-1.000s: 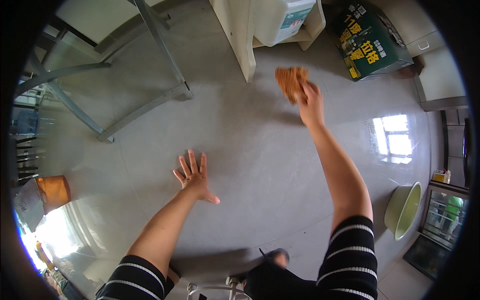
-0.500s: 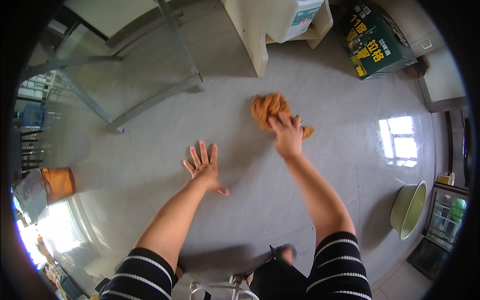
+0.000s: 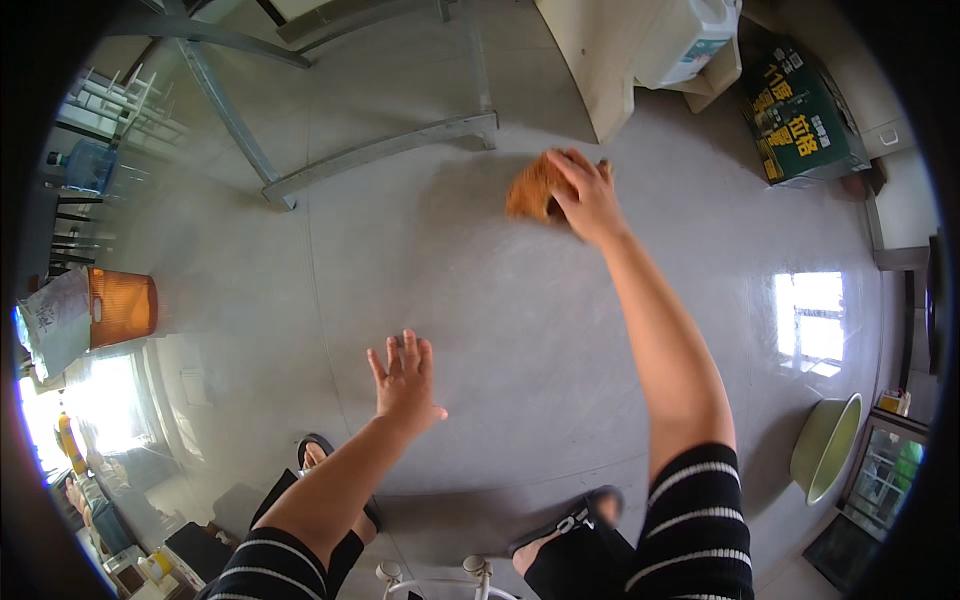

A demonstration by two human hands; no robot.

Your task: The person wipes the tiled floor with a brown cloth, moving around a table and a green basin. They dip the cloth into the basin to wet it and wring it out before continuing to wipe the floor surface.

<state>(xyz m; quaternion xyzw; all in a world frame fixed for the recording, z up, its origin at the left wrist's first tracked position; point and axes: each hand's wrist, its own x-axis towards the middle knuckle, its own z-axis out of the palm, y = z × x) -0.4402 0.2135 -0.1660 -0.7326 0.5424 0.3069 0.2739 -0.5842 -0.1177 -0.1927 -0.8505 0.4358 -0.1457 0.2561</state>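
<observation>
An orange-brown cloth (image 3: 530, 190) is bunched on or just over the grey floor, a little left of the pale shelf unit's foot. My right hand (image 3: 590, 195) reaches forward with its fingers curled over the cloth's right side, gripping it. Part of the cloth is hidden under that hand, and its near edge is blurred. My left hand (image 3: 405, 385) is nearer to me and to the left, palm down over the floor, with fingers spread and nothing held. Whether it touches the floor I cannot tell.
Ahead stand a grey metal frame (image 3: 380, 150), the pale shelf unit (image 3: 590, 70) with a white jug (image 3: 690, 45), and a green box (image 3: 805, 120). A green basin (image 3: 828, 450) is at right, an orange basket (image 3: 125, 308) at left. White stool legs (image 3: 478, 568) are close to me.
The view has shifted left. My right hand has moved the cloth leftward and slightly farther away relative to the shelf unit. My left hand has drawn back toward me, fingers still spread.
</observation>
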